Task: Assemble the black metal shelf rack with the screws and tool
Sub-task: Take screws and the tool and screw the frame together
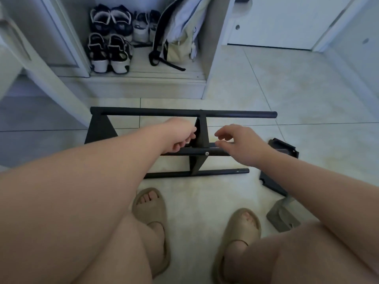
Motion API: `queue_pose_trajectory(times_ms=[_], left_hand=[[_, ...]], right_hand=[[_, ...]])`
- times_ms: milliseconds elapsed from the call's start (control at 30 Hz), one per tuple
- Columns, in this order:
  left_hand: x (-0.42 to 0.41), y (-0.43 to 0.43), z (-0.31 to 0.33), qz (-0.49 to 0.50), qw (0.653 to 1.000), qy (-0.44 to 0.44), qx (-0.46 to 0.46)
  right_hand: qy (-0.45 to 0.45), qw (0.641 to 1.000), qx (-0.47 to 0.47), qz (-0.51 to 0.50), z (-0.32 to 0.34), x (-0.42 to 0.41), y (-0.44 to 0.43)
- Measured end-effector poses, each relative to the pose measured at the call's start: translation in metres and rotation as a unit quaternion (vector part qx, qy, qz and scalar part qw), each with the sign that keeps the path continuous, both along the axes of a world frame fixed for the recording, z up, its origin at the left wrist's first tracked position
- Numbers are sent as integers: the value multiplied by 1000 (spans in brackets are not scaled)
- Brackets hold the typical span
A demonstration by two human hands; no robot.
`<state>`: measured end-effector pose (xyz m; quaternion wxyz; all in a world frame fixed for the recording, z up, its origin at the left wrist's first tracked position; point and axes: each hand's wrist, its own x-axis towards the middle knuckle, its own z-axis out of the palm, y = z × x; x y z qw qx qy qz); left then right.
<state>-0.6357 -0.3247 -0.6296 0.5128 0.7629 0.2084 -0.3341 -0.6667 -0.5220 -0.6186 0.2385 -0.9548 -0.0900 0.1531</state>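
Tan slides point(149, 210) at bottom centre: person squats right over the job. Just past them, mid-frame, the black rack point(215, 172) lies flat on the tile floor, so joints face up for access. Tubes and long axis run left-right across the frame, free tube ends pointing right. A silver screw point(207, 153) sits in the middle tube below the centre bracket point(202, 133). Left hand point(178, 135) curls at that bracket, prob. steadying it; can't tell if it grips. Right hand point(242, 143) hovers over the middle tube, fingers loosely bent, narrow gap, nothing seen in them. Spare black part point(284, 148) waits at right, w/in reach. Shoes point(108, 52) upper left.
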Motion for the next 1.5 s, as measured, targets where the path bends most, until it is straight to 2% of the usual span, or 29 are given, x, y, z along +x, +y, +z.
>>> queue_pose_trajectory(times_ms=[100, 167, 267, 400, 467, 800, 967, 1067, 1133, 1300, 1500], left_hand=[[16, 1, -13, -127, 976, -112, 140], [24, -3, -23, -179, 954, -148, 191], [35, -8, -41, -204, 942, -159, 214], [47, -17, -59, -199, 951, -144, 187], [50, -22, -68, -227, 948, -142, 176], [45, -25, -73, -218, 969, -63, 99], [35, -27, -69, -257, 964, 19, 70], [28, -26, -67, -289, 953, 72, 57], [26, -26, -66, -313, 943, 103, 56], [29, -28, -66, -336, 930, 138, 49], [37, -28, -72, -341, 924, 170, 23]], right_hand=[[65, 992, -102, 35, -21, 13, -2], [90, 984, -145, 46, -33, 21, -3], [125, 985, -110, 42, -49, 30, -6], [122, 988, -81, 49, -68, 36, -6], [107, 990, -75, 44, -75, 36, -6], [81, 989, -93, 84, -76, 31, -8], [87, 980, -108, 145, -73, 10, -7], [79, 969, -168, 163, -73, -6, -5], [41, 964, -211, 158, -75, -14, -6], [-110, 956, -236, 135, -76, -17, -12], [-65, 949, -259, 170, -82, 3, -16]])
